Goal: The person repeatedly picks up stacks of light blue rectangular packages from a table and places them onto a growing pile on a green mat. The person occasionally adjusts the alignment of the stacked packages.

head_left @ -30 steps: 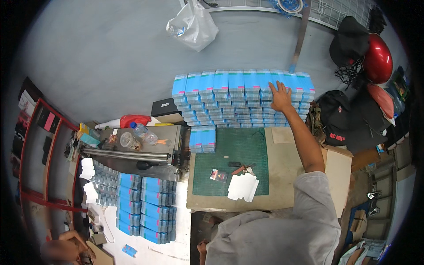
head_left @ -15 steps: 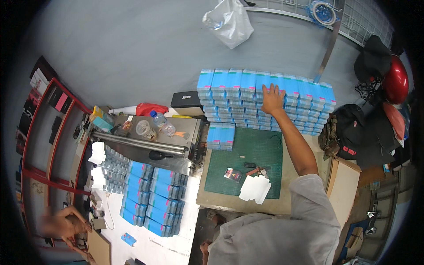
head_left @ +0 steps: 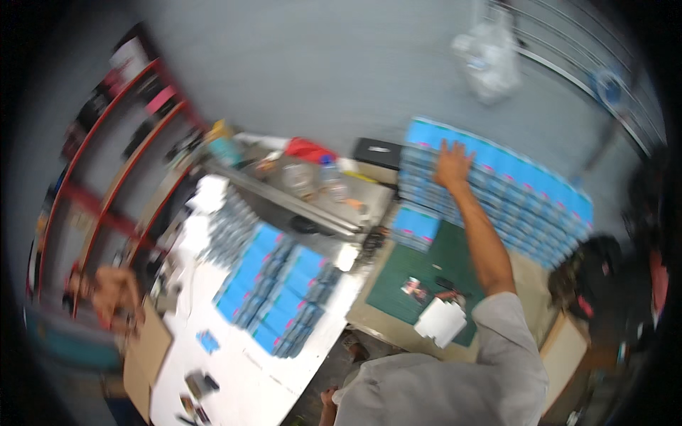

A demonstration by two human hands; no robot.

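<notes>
My right hand [head_left: 455,165] reaches out to the long row of stacked blue-and-grey packs [head_left: 522,170] against the wall. Its fingers are spread over the top of the row near its left end, and nothing is gripped in it. My left hand [head_left: 328,396] hangs low beside my body, small and blurred, so its fingers cannot be made out. A short stack of the same packs [head_left: 415,224] stands in front of the row, on the green cutting mat [head_left: 394,273]. A white cut-out card [head_left: 440,321] and small dark items lie on the mat.
On the white table [head_left: 245,383] at the left stand more blue packs [head_left: 259,273] and white card pieces [head_left: 209,195]. A metal machine [head_left: 284,195] holds a bottle [head_left: 332,177] and a plastic cup. Another person [head_left: 117,295] is beside an open carton [head_left: 148,355]. Bags hang at the right.
The view has swung left and tilted, blurring the picture. My right hand has shifted left along the top of the row, fingers still spread. The packs look unmoved.
</notes>
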